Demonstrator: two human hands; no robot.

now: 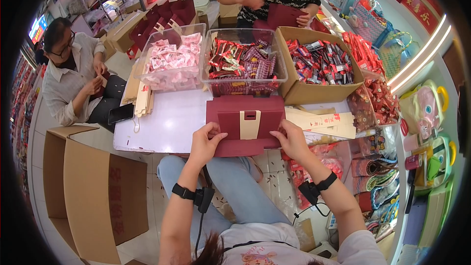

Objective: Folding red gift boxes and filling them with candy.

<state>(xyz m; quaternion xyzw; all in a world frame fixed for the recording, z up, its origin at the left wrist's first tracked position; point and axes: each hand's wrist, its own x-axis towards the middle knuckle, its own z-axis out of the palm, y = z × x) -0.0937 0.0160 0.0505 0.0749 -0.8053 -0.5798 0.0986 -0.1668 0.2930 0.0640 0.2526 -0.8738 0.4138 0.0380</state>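
Observation:
A dark red folding paper gift box [229,117] lies partly folded at the table's front edge, its flaps spread toward me and away. Around its middle runs a cream paper band [250,134] with a dark slot near the top. My left hand [206,141] pinches the box's left side between thumb and fingers. On the opposite side my right hand [292,138] grips the right edge the same way. Just right of the box lies a stack of cream paper bands [327,123] with red print.
Along the table's back stand a clear bin [167,77] of pink-wrapped sweets, a clear bin [244,81] of mixed sweets and a cardboard box [316,94] of wrapped sticks. Two people sit opposite and at left, handling dark red card. A phone [121,113] overhangs the left edge; an open carton [88,191] stands below.

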